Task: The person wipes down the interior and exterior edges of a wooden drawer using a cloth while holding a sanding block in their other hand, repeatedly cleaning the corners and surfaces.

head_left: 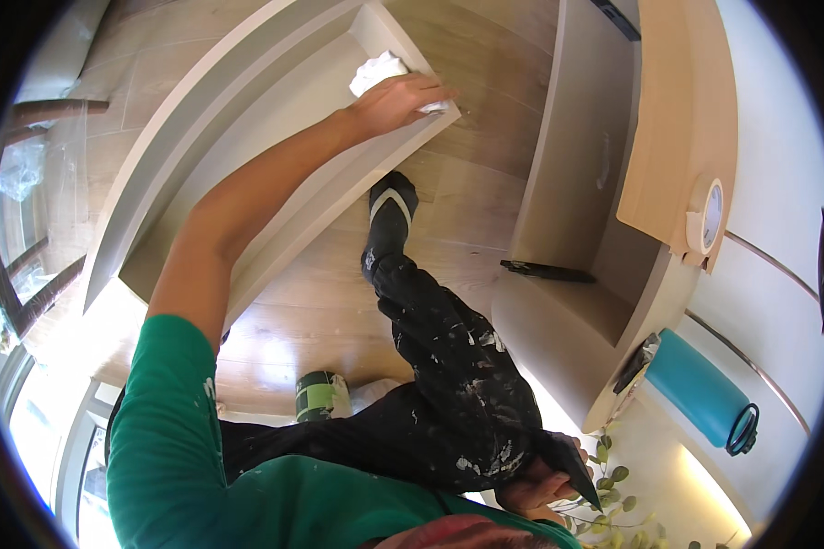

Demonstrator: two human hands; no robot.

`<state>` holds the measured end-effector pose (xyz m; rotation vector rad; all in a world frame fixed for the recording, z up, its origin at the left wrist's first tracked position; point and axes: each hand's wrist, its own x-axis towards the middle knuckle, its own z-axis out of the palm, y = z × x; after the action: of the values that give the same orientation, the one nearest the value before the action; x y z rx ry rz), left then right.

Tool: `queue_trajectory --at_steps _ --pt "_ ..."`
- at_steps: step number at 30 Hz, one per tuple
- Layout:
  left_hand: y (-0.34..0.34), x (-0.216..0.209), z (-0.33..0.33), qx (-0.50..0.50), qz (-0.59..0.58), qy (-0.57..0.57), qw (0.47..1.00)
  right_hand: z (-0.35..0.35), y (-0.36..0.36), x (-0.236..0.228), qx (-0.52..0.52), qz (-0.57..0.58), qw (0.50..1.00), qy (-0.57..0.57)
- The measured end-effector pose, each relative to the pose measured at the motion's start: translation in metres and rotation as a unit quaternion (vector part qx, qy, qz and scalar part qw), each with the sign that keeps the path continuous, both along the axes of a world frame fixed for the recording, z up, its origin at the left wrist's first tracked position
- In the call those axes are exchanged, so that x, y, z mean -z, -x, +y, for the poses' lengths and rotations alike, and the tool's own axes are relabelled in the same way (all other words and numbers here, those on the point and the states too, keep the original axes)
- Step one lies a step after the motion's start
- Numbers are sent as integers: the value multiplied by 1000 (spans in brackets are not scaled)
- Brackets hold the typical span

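Note:
My left hand [400,103] reaches far forward, its fingers closed over a crumpled white cloth [377,73]. Part of the cloth bulges out beyond the hand, against the inside of the end wall of a long beige drawer-like box [247,146]. The fingers wrap over that wall's top edge at the near corner. Low on the right, close to my body, my right hand [536,488] is closed around a dark, flat, pointed piece [571,467]; its kind cannot be made out. My paint-spotted dark trouser leg [458,357] stretches between the two hands.
A second beige box [577,174] stands on the right, with a black strip [547,271] at its near end. Beside it are brown cardboard [673,119], a tape roll [705,216] and a teal cylinder [700,380]. A green-and-white tub [322,396] and leafy stems [613,485] are nearby.

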<state>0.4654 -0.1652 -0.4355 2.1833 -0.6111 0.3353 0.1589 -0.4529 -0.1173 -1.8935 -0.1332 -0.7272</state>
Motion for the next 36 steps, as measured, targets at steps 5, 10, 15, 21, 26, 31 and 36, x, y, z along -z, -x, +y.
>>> queue_trajectory --at_steps 5,10,15,21,26,31,36 --pt "8 6 -2 38 4 35 999 -8 -2 2 -65 2 998 -10" --pt "4 0 -8 2 40 49 998 -14 0 1 -86 24 996 8" --pt "-3 -3 -14 -13 50 24 998 -15 2 3 -66 9 998 -12" --pt "-5 0 0 -13 -3 -28 1000 -7 -1 1 -54 21 998 -18" --pt "-9 -3 -6 2 -14 -58 998 -3 -1 2 -39 14 999 -34" --pt "-3 1 -9 -20 -35 -72 997 0 -2 2 -29 17 999 -31" --pt "-4 3 -8 -11 -22 -48 999 -3 -1 2 -36 18 999 -20"
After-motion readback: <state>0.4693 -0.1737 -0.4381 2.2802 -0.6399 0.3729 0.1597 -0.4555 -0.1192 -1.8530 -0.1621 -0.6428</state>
